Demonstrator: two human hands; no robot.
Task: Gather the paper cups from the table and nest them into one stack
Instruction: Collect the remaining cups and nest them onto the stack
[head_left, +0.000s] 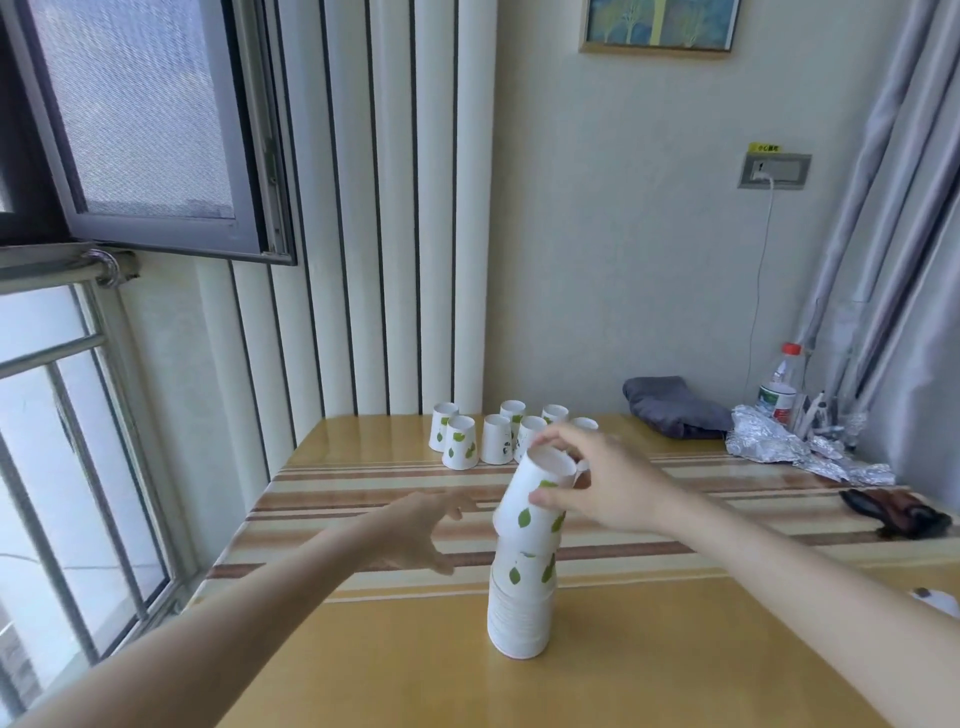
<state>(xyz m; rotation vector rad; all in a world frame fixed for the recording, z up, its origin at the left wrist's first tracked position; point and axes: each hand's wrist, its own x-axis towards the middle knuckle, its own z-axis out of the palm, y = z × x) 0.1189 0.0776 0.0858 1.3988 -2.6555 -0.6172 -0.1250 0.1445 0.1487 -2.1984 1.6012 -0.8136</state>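
Note:
A stack of upside-down white paper cups with green leaf prints (521, 608) stands on the yellow striped table (395, 675) in front of me. My right hand (597, 480) grips the top cup (537, 499), which sits tilted on the stack. My left hand (421, 530) hovers left of the stack, fingers spread, holding nothing. Several more upside-down cups (460, 443) stand in a cluster at the table's far edge, partly hidden behind my right hand.
A grey folded cloth (672, 405), crumpled foil (795, 449) and a plastic bottle (779, 387) lie at the back right. A dark object (893, 512) rests near the right edge. A window is on the left, a wall behind.

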